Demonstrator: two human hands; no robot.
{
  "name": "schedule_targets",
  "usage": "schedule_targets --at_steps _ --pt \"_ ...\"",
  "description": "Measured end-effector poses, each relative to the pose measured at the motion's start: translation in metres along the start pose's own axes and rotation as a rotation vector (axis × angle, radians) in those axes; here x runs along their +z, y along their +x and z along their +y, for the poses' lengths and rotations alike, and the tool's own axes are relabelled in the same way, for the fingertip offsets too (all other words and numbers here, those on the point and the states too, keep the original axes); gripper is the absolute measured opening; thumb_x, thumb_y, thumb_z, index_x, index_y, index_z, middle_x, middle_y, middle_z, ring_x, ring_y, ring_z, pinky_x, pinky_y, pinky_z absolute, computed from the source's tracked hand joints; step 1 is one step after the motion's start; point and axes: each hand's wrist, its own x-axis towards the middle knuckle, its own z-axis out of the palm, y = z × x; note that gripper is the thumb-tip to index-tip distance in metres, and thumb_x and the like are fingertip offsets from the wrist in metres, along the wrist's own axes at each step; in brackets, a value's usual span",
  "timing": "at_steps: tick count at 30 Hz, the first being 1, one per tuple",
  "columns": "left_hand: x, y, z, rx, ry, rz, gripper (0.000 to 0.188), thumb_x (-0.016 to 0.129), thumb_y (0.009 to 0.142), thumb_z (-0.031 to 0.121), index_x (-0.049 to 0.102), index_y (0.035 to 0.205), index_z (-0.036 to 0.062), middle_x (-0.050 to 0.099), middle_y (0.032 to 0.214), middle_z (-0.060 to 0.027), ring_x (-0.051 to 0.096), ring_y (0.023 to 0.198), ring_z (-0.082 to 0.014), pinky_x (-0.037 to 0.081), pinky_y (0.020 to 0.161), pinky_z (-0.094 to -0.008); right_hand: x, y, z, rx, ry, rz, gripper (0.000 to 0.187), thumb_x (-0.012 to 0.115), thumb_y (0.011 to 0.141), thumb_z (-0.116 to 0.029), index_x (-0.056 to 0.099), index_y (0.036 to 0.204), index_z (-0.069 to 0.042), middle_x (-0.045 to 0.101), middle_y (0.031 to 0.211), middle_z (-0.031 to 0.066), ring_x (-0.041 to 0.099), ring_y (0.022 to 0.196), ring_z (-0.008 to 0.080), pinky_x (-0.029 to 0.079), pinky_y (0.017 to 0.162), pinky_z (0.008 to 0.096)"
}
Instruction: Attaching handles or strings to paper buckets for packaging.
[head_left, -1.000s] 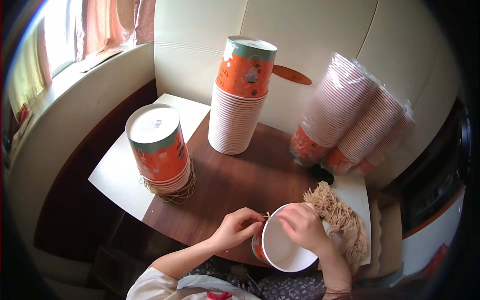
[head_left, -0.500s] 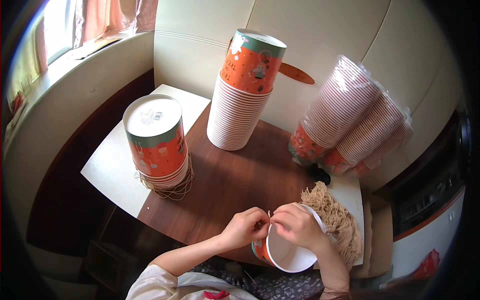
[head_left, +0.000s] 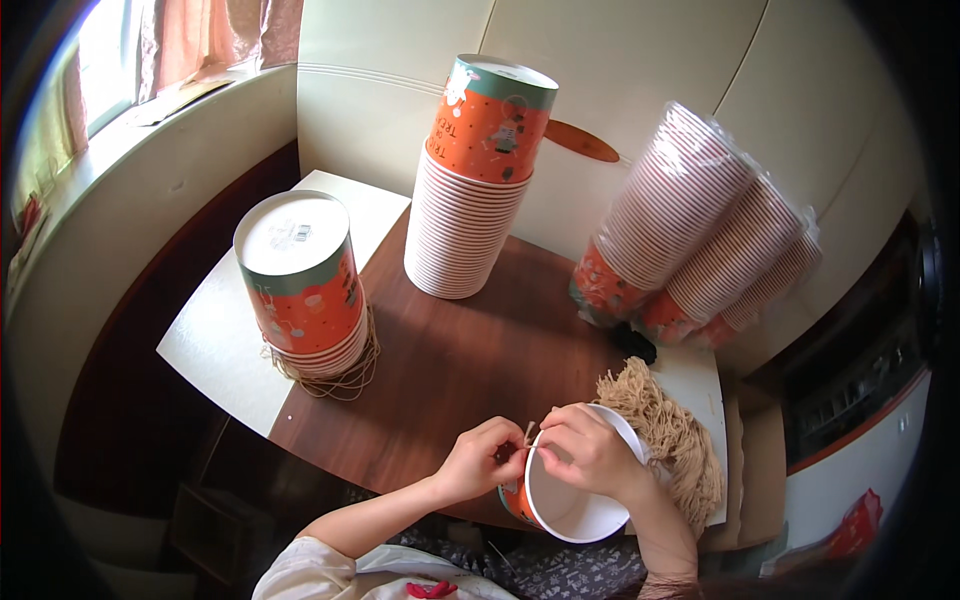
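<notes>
An orange paper bucket [head_left: 568, 505] with a white inside lies tilted in front of me at the table's near edge, its mouth facing me. At the left part of its rim, my left hand [head_left: 484, 460] is closed with thumb and forefinger pinching a beige cord [head_left: 530, 430]. Close beside it, my right hand [head_left: 590, 455] reaches over the mouth, its fingertips pinched on the same cord at the rim. A short end of the cord sticks up between the hands. The exact grip inside the fingers is partly hidden. To the right lies a bundle of beige cords [head_left: 655, 420].
A short stack of upturned buckets [head_left: 305, 300] with cord loops round its base stands at the left. Behind is a taller stack [head_left: 470, 210]. Plastic-wrapped bucket stacks [head_left: 690, 220] lean at the back right, near a small black item [head_left: 636, 345]. The brown-and-white table [head_left: 430, 350] meets the wall.
My hands have drawn slightly apart at the rim, and more of the cord end shows between them. The bucket has shifted slightly left in the picture, as the view itself has moved a little.
</notes>
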Motion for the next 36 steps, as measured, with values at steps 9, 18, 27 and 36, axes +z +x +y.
schedule_targets --at_steps 9,18,27,36 --pt "-0.001 0.002 0.008 0.023 -0.017 0.009 0.013 0.065 0.072 0.0 0.055 0.08 0.0009 0.057 0.081 -0.007 0.058 0.072 -0.015 0.047 0.061 -0.0241 0.008 -0.002 0.0 0.039 0.09 0.044 0.015 0.066 0.062 -0.002 0.054 0.07 -0.004 0.052 0.082 0.007 0.054 0.078 0.0265 0.047 0.084 0.041" --pt "-0.001 0.002 0.005 -0.012 0.04 0.027 0.011 0.061 0.074 0.0 0.052 0.08 0.0002 0.055 0.083 -0.0068 0.057 0.072 -0.0111 0.047 0.06 -0.0218 0.01 0.0 0.0 0.01 0.029 0.021 0.011 0.061 0.061 -0.002 0.054 0.07 -0.004 0.051 0.083 0.0073 0.056 0.081 0.0253 0.044 0.092 0.0449" --pt "-0.005 0.0 0.004 -0.101 -0.191 -0.003 0.009 0.059 0.078 0.001 0.053 0.084 0.0003 0.054 0.085 -0.0057 0.056 0.068 -0.0086 0.047 0.057 -0.0207 0.004 0.001 -0.005 0.073 0.057 0.049 0.011 0.064 0.064 -0.006 0.056 0.071 -0.006 0.051 0.085 0.0059 0.056 0.082 0.0232 0.042 0.093 0.0471" --pt "-0.007 0.005 0.014 -0.027 -0.135 -0.004 0.008 0.061 0.077 0.001 0.054 0.082 0.0008 0.056 0.086 -0.0062 0.056 0.072 -0.0098 0.046 0.058 -0.0201 0.01 -0.001 -0.001 0.086 0.084 0.04 0.016 0.067 0.067 -0.007 0.056 0.079 -0.007 0.052 0.083 0.0065 0.056 0.083 0.0244 0.042 0.09 0.0469"
